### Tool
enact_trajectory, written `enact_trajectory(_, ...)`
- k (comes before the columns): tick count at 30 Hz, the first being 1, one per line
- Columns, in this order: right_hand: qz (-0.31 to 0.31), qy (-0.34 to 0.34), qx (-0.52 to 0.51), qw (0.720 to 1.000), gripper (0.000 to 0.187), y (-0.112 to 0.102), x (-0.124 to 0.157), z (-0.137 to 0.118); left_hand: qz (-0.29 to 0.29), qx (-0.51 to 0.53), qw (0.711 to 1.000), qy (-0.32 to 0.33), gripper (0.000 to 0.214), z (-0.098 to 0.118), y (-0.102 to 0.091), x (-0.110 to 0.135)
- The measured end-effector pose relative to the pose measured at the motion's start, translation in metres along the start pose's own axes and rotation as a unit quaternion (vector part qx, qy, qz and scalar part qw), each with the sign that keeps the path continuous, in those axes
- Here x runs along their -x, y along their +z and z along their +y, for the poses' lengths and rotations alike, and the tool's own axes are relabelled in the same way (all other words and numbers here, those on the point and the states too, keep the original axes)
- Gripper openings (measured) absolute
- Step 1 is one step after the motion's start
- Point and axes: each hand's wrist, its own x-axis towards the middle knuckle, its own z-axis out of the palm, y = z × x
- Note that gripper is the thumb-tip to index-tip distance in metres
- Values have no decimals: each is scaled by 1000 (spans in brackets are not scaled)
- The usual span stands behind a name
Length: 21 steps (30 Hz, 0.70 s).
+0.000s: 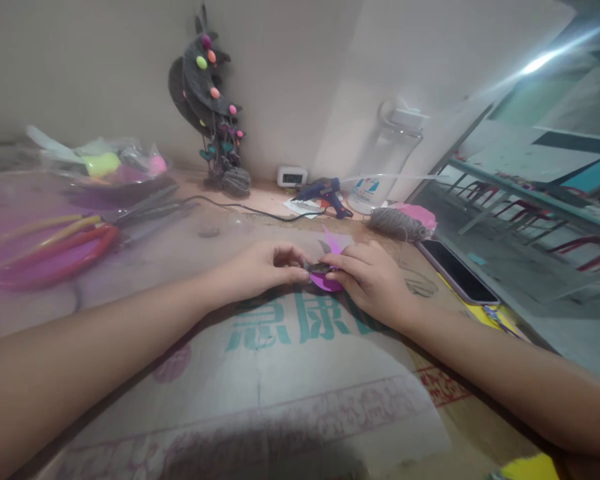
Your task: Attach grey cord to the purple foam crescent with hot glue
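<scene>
My left hand (257, 272) reaches in from the left, its thumb and fingertips closed at the left end of a small dark grey piece (320, 268). Opposite it, my right hand (377, 283) pinches the other end of this piece between thumb and fingers. A bright purple piece (326, 283), thin like felt or paper, shows just below the grey one, and a pointed purple strip (333, 238) sticks up behind the right fingers. Fingers cover part of both pieces, so I cannot tell whether they are joined.
Behind my hands lie a blue glue gun (325, 193), a small white digital clock (292, 177), a clear jug (387, 160) and grey yarn (397, 223). Scissors (95, 233) and a bag of colourful bits (110, 163) are left. A phone (460, 272) lies right. A grey moon decoration (200, 83) hangs on the wall.
</scene>
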Motion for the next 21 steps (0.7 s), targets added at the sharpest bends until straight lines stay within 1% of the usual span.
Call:
enact_trajectory(8,0,0,-19,1000,23,1,-1,0,-7,5,1000,-2,22,0,0,1)
enact_trajectory(14,-8,11,-41,999,26,1,0,1,-6,3,1000,0,26,-2,0,0)
enact_trajectory(21,-13,12,-31,999,25,0,0,1,-5,5,1000,-9,23,0,0,1)
